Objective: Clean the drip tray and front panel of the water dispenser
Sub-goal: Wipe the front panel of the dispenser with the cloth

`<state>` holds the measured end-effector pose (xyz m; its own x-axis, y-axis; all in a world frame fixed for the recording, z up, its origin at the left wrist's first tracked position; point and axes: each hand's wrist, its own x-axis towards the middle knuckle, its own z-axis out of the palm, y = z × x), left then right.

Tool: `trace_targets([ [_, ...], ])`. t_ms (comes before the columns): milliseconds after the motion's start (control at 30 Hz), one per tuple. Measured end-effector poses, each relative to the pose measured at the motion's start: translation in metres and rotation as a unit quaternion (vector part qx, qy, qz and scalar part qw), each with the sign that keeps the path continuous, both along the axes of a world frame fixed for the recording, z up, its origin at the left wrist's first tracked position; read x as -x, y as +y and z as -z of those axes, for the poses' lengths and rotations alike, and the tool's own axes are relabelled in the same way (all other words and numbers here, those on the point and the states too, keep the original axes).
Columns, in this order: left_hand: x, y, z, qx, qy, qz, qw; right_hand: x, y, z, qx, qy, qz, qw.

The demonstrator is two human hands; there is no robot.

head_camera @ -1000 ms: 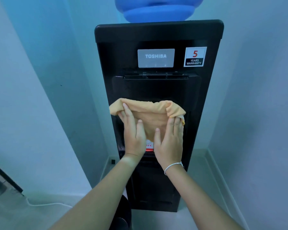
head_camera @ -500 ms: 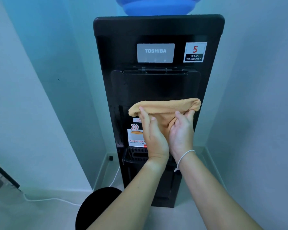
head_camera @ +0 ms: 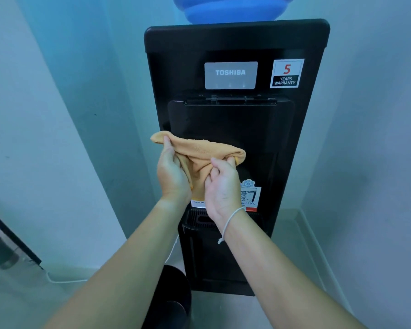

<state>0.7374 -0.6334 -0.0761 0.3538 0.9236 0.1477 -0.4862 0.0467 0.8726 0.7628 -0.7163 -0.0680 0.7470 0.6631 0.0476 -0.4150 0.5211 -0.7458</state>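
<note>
A tall black water dispenser (head_camera: pixel 235 124) stands in a corner with a blue bottle (head_camera: pixel 233 8) on top. An orange cloth (head_camera: pixel 199 148) is held against the recessed front panel (head_camera: pixel 259 129). My left hand (head_camera: pixel 172 172) grips the cloth's left end, fingers curled round it. My right hand (head_camera: pixel 223 184) pinches the cloth's right end with curled fingers. Below my hands the black grilled drip tray (head_camera: pixel 195 217) shows partly, behind my right wrist. Stickers on the panel are partly hidden by my hands.
Pale walls close in on both sides of the dispenser. A round black bin (head_camera: pixel 169 302) sits on the floor at the dispenser's lower left. A white cable (head_camera: pixel 64 280) runs along the floor at the left wall.
The cloth and both hands have shifted left across the panel, uncovering the right-hand sticker. My fingers, flatter on the cloth before, now curl round its ends.
</note>
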Motion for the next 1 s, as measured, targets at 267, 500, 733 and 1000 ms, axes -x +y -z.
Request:
trace_targets([
  [267,-0.014,-0.052,0.008,-0.249,0.18,-0.036,0.951,-0.014,-0.039,-0.013,0.094,-0.062,0.134,0.985],
  [500,-0.04,-0.079,-0.002,-0.39,0.257,-0.016,0.884,-0.068,-0.055,-0.027,0.16,-0.22,0.207,0.94],
  [733,-0.047,-0.081,-0.007,-0.421,0.275,-0.018,0.864,-0.1,-0.058,-0.034,0.188,-0.261,0.195,0.926],
  [1000,-0.048,-0.08,-0.004,-0.435,0.289,-0.021,0.853,-0.101,-0.055,-0.029,0.188,-0.251,0.227,0.922],
])
